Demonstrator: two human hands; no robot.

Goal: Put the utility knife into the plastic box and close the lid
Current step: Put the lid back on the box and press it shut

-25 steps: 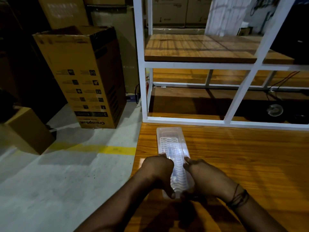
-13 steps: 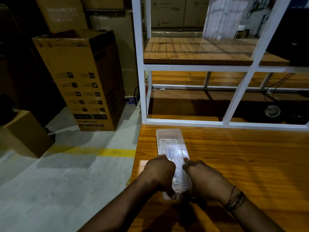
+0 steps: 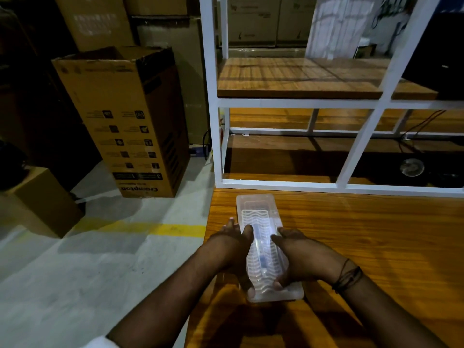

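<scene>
A long clear plastic box [image 3: 258, 209] with a ribbed lid lies lengthwise on the wooden table [image 3: 364, 247], near its left edge. Through the lid a dim shape with a blue spot shows, which looks like the utility knife [image 3: 262, 257]. My left hand [image 3: 233, 249] lies along the box's left side and my right hand [image 3: 298, 254] along its right side. Fingers and thumbs of both press on the lid and rim. The lid lies flat on the box.
A white metal shelf frame [image 3: 216, 121] with wooden boards stands at the table's far edge. Left of the table, on the concrete floor with a yellow line, stand a tall cardboard carton [image 3: 125, 121] and a small one [image 3: 47, 199].
Both hands have loosened from tight fists over the near half of the box and now lie spread along its sides. The box's near end shows more.
</scene>
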